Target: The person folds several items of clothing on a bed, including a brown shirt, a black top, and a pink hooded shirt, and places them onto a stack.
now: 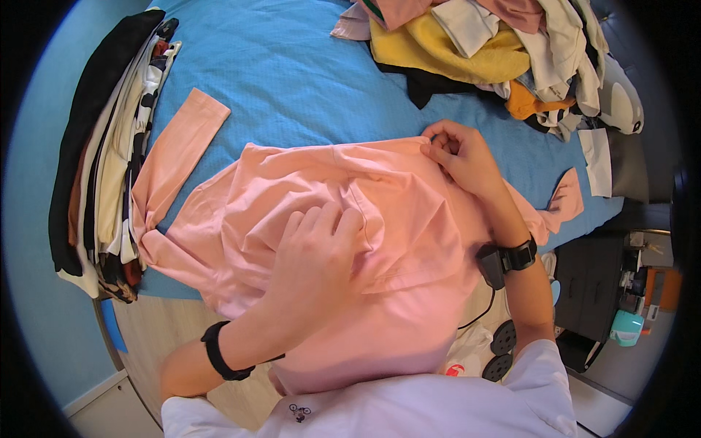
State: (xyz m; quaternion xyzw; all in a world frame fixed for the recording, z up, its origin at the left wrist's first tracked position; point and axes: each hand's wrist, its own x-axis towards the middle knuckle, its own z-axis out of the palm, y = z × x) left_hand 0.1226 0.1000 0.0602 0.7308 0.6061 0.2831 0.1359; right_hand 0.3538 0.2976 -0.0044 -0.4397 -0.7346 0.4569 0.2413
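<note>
A pink long-sleeved garment (405, 208) lies rumpled before me, partly on the bed and partly draped down over its near edge towards my body. One sleeve (189, 145) stretches up at the left; the other sleeve's end (567, 200) lies twisted at the right. Between thumb and fingers, my right hand (457, 156) pinches the garment's far right corner. My left hand (317, 252) rests on the middle of the cloth with bent fingers, among loose folds. Its fingertips and thumb are hidden, so its grip does not show.
A blue sheet (274, 71) covers the bed. Folded clothes (104, 159) form a stack at the left. A loose heap of clothes (460, 49) lies at the far right, beside a grey-and-white plush toy (621, 96). A dark drawer cabinet (589, 284) stands at the right.
</note>
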